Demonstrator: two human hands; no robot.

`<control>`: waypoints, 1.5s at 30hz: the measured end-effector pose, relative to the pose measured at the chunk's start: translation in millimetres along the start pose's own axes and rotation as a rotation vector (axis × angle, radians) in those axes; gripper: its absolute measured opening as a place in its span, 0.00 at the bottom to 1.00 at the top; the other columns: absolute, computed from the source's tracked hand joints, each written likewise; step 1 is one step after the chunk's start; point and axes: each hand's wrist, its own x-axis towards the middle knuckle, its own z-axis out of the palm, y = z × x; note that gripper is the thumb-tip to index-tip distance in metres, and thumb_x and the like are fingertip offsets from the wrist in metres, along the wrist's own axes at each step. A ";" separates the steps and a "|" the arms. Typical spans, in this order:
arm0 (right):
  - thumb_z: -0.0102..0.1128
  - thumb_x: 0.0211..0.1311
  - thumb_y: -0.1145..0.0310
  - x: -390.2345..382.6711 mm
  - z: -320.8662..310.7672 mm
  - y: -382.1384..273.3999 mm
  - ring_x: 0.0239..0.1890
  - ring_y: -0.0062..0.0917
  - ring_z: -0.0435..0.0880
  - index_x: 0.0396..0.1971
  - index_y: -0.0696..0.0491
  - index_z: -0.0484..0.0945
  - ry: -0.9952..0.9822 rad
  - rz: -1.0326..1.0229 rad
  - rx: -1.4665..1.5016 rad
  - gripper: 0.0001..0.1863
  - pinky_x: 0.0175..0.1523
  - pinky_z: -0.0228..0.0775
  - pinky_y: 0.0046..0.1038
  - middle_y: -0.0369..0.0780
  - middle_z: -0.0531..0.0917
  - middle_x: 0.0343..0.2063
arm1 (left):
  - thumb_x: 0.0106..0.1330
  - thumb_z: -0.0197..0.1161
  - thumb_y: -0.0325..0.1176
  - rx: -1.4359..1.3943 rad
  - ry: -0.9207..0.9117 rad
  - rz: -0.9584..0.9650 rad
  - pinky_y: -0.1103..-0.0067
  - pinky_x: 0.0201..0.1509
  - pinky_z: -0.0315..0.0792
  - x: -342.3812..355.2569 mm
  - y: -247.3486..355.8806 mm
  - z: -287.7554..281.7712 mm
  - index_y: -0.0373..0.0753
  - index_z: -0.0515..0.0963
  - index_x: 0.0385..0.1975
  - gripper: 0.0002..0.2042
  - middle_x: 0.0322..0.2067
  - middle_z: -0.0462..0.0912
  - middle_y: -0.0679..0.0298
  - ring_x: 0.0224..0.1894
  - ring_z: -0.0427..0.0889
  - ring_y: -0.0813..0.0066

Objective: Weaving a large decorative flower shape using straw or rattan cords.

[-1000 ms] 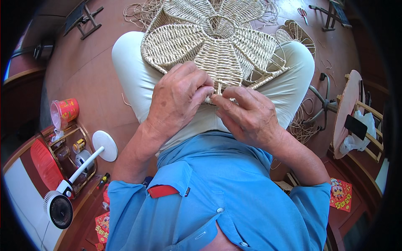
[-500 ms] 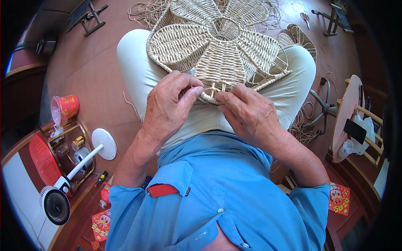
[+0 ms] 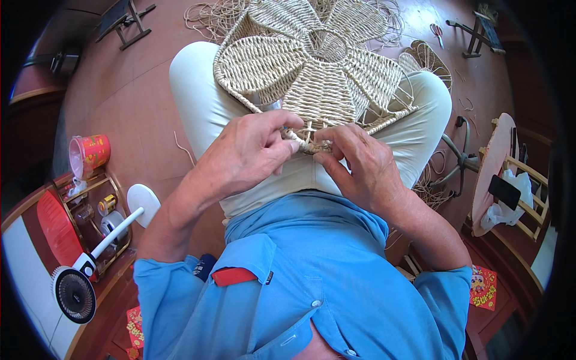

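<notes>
A flower-shaped basket [image 3: 318, 84] woven from pale straw cord lies across my lap between my knees, petals around a central ring, loose strands along its right side. My left hand [image 3: 249, 150] pinches the near rim [image 3: 305, 145] just below the middle petal, thumb and forefinger at short cord ends. My right hand [image 3: 360, 165] grips that same rim a little to the right, fingers curled over it and thumb underneath. A small greyish object [image 3: 270, 104], too hidden to name, shows behind my left fingers.
Loose cord [image 3: 204, 18], scissors [image 3: 437, 36] and another woven piece [image 3: 423, 63] lie on the floor ahead. At left are a white fan [image 3: 73, 294], red bucket [image 3: 90, 156] and rack [image 3: 102, 219]. At right stands a round board [image 3: 492, 150] with a black phone [image 3: 504, 192] beside it.
My left hand has turned flatter, its wrist dropping leftward, still at the rim. My right fingers have shifted slightly along the rim. The basket sits slightly farther right in the view.
</notes>
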 end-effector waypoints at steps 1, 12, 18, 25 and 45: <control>0.71 0.69 0.72 0.2 -0.7 -0.5 0.38 0.40 0.87 0.51 0.53 0.81 -0.015 0.045 0.030 0.14 0.43 0.80 0.41 0.44 0.83 0.38 | 0.75 0.64 0.31 -0.048 -0.135 -0.023 0.80 0.28 0.72 2.7 3.3 -3.7 0.31 0.79 0.64 0.21 0.21 0.82 0.69 0.21 0.77 0.85; 0.70 0.69 0.73 5.3 -4.2 -7.8 0.33 0.35 0.86 0.51 0.53 0.80 -0.019 0.101 0.062 0.13 0.41 0.80 0.39 0.42 0.84 0.36 | 0.72 0.62 0.30 -0.125 -0.410 -0.208 0.81 0.17 0.65 25.6 13.5 -14.2 0.30 0.74 0.60 0.19 0.21 0.85 0.66 0.16 0.74 0.86; 0.69 0.69 0.72 7.0 -1.8 -6.3 0.33 0.33 0.87 0.51 0.53 0.81 -0.012 0.109 0.063 0.13 0.41 0.80 0.38 0.42 0.84 0.35 | 0.69 0.60 0.28 -0.026 -0.250 -0.088 0.78 0.20 0.67 20.6 6.9 -2.6 0.32 0.75 0.56 0.17 0.19 0.83 0.67 0.17 0.75 0.84; 0.71 0.68 0.72 10.9 -6.8 -9.9 0.29 0.29 0.84 0.53 0.52 0.81 -0.025 0.134 0.081 0.16 0.36 0.76 0.35 0.39 0.81 0.29 | 0.69 0.59 0.27 -0.140 -0.179 -0.135 0.79 0.20 0.65 13.7 5.3 3.7 0.33 0.74 0.56 0.16 0.19 0.81 0.69 0.18 0.73 0.85; 0.71 0.66 0.71 24.6 -0.6 -5.3 0.36 0.39 0.88 0.51 0.48 0.85 -0.052 -0.010 0.005 0.14 0.40 0.82 0.41 0.40 0.83 0.38 | 0.68 0.55 0.23 -0.094 -0.097 -0.015 0.80 0.32 0.71 9.4 -12.2 9.4 0.36 0.80 0.52 0.15 0.20 0.75 0.73 0.24 0.78 0.87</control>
